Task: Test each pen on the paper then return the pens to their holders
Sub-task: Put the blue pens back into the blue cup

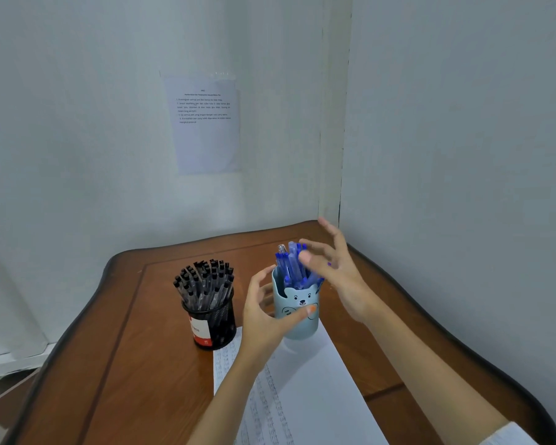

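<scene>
Head view: left hand (264, 319) grips the bear pen holder (299, 298); right hand (337, 271) hovers spread over blue pens (288, 263); pinching one pen looks wisest.

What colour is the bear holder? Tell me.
Pale blue holder, shown best in the head view.

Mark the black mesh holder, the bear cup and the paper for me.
black mesh holder (222, 319): head view, on its mesh side wall.
bear cup (300, 298): head view, on the bear face.
paper (318, 396): head view, on its blank right part.
</scene>
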Action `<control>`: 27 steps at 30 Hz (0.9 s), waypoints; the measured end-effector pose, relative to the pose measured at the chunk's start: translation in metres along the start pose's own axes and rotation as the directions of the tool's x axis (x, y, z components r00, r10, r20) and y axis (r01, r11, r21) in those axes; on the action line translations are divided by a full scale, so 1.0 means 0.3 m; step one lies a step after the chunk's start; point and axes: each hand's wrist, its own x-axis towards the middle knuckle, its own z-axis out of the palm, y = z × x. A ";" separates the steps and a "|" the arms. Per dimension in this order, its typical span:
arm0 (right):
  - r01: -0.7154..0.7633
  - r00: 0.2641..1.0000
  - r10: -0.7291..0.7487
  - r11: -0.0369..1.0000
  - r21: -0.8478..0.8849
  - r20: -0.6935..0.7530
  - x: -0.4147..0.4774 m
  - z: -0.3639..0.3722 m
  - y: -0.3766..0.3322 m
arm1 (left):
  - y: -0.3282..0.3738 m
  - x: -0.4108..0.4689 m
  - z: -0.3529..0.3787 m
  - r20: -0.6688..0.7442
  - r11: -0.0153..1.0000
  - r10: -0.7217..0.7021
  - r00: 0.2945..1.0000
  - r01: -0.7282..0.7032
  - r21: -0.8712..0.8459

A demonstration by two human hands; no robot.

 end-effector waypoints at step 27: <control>-0.175 0.969 0.225 0.918 -0.355 0.105 0.001 -0.111 0.322 | -0.068 0.122 0.100 0.038 0.996 -0.075 0.996 0.077 -0.053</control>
